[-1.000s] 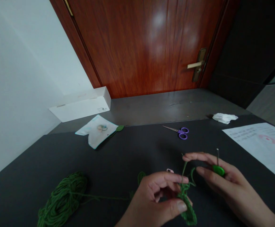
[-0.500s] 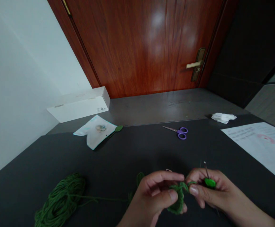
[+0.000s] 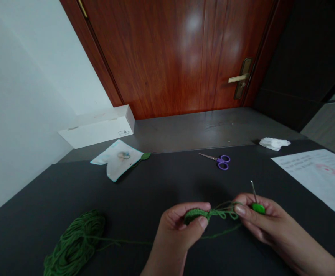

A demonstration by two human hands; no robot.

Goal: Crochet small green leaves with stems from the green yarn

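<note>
A small green crocheted piece (image 3: 196, 215) is pinched between the thumb and fingers of my left hand (image 3: 177, 230). Loose green yarn strands (image 3: 224, 213) stretch from it to my right hand (image 3: 261, 218), whose thumb and forefinger are closed on them. The same right hand also keeps a crochet hook (image 3: 258, 207) with a green handle against the palm, its metal tip pointing up. At the lower left lies a skein of green yarn (image 3: 74, 243). One strand leads from the skein behind my left hand and on to the right.
Purple-handled scissors (image 3: 221, 161) lie open beyond my hands. A whitish pouch (image 3: 120, 163) with a green leaf shape (image 3: 146, 156) lies to their left, before a white box (image 3: 98, 132). A printed sheet (image 3: 319, 168) and crumpled tissue (image 3: 274, 143) lie at the right.
My hands have moved apart, with the yarn strands now drawn out in loops between them. The left hand has shifted left with the crocheted piece. The hook stays in the right hand.
</note>
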